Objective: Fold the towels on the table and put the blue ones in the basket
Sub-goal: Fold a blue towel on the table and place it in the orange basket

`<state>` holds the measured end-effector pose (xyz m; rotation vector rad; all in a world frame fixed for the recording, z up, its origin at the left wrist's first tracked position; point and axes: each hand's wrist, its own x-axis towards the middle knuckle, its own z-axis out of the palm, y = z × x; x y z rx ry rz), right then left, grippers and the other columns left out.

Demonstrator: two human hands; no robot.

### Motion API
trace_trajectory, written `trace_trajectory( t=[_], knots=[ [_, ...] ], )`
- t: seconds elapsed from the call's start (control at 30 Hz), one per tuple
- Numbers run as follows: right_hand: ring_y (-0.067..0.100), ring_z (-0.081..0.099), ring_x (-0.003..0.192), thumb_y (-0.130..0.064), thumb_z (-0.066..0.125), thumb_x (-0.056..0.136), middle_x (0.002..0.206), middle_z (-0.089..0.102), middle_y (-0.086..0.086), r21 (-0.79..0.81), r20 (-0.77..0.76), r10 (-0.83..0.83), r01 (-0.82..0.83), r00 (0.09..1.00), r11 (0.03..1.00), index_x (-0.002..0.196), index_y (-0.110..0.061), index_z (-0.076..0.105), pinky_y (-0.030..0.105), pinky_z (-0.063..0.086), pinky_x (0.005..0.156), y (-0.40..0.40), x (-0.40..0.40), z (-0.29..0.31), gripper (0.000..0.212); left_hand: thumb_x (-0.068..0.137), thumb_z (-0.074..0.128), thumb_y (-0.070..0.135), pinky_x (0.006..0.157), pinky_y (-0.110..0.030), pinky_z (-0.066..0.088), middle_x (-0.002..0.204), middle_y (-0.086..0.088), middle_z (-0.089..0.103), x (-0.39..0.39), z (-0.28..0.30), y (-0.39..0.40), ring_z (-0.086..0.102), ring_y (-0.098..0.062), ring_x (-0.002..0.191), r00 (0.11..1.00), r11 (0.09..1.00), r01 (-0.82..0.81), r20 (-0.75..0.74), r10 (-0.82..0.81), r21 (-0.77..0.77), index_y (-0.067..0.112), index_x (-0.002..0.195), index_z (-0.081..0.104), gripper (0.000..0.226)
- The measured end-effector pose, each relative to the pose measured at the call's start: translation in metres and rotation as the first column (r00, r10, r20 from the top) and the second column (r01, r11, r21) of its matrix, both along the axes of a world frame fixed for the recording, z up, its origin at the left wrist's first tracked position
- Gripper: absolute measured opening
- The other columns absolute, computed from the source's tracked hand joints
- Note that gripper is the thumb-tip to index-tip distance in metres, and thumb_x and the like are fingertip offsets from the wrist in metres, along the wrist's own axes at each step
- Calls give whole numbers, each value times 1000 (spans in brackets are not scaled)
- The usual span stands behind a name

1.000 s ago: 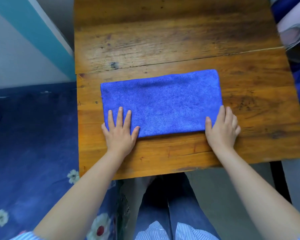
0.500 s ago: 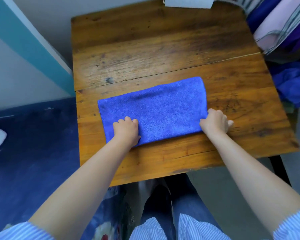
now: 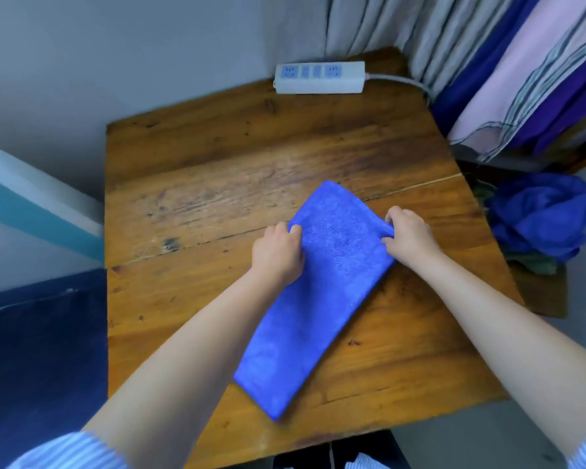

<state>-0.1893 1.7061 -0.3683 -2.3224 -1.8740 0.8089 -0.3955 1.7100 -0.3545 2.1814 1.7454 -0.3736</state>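
A folded blue towel (image 3: 318, 292) lies as a long strip on the wooden table (image 3: 190, 198), running diagonally from the near edge toward the far right. My left hand (image 3: 278, 253) grips its left long edge near the far end. My right hand (image 3: 408, 236) pinches the right long edge opposite, fingers curled round the cloth. Right of the table, a heap of crumpled blue towels (image 3: 542, 216) sits low down; what holds them is hidden.
A white power strip (image 3: 318, 77) with its cable lies at the table's far edge. Grey curtain and striped purple-pink fabric (image 3: 521, 79) hang at the far right. A wall with a teal stripe stands on the left, dark blue floor below.
The towel lay crosswise with my hands flat at its near corners. My hands then curled onto it, and it has turned to lie diagonally, lengthwise away from me. The view has tilted up.
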Motion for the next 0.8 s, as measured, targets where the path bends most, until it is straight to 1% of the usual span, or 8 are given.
trace_trajectory(
  t=[0.17,0.3,0.37,0.43,0.53,0.6,0.73,0.8],
  knots=[
    [30,49,116,-8,64,79,122,55,16,-50,-62,104,-107,993,993,117,-5,52,37,38,99,49,29,-2,40,91,40,17,86,-40,41,126,-18,43,53,-7,59,44,-36,115,968,977,-188,149,202,-102,8,129,35,39],
    [28,51,114,-8,66,76,117,59,14,12,-103,143,-142,984,990,109,-5,60,37,39,98,73,45,-6,33,87,44,15,98,-39,37,134,-18,44,69,-18,96,41,-36,124,805,832,-486,233,545,-269,9,133,33,48],
    [28,51,114,-9,67,76,117,59,14,18,-108,143,-142,984,990,109,-5,60,38,39,99,80,50,-8,34,84,50,16,97,-36,39,133,-14,46,68,-21,107,43,-32,124,749,786,-540,255,612,-301,9,132,36,51],
    [28,52,112,-12,69,76,116,59,14,21,-118,141,-140,983,990,111,-5,59,37,39,99,88,54,-8,37,82,51,15,87,-32,42,118,-10,55,67,-23,116,51,-29,113,694,750,-555,296,656,-360,10,121,45,39],
    [26,54,108,-22,70,77,112,61,11,-10,-96,120,-122,988,993,111,-9,59,36,38,95,94,59,-7,38,82,53,8,74,-30,45,92,-7,59,67,-22,123,57,-25,85,491,645,-541,420,763,-539,15,84,55,7],
    [26,54,109,-29,68,78,111,63,7,-75,-35,137,-139,990,987,108,-13,60,36,35,94,91,62,-7,35,82,53,3,68,-28,47,83,-8,61,65,-21,124,58,-24,77,408,612,-500,456,791,-613,18,70,56,19],
    [27,54,108,-25,65,78,107,64,7,-146,-39,142,-146,989,978,97,-14,62,36,37,92,85,60,0,22,82,53,-3,58,-23,45,82,-6,59,58,-10,124,58,-18,67,411,683,-408,546,730,-606,17,75,53,21],
    [26,54,105,-22,66,77,101,63,7,-173,-50,103,-110,993,979,92,-16,64,36,38,91,85,58,9,17,82,55,-1,57,-23,45,81,-2,57,54,-3,123,57,-14,67,463,742,-378,581,669,-553,16,82,51,18]
  ],
)
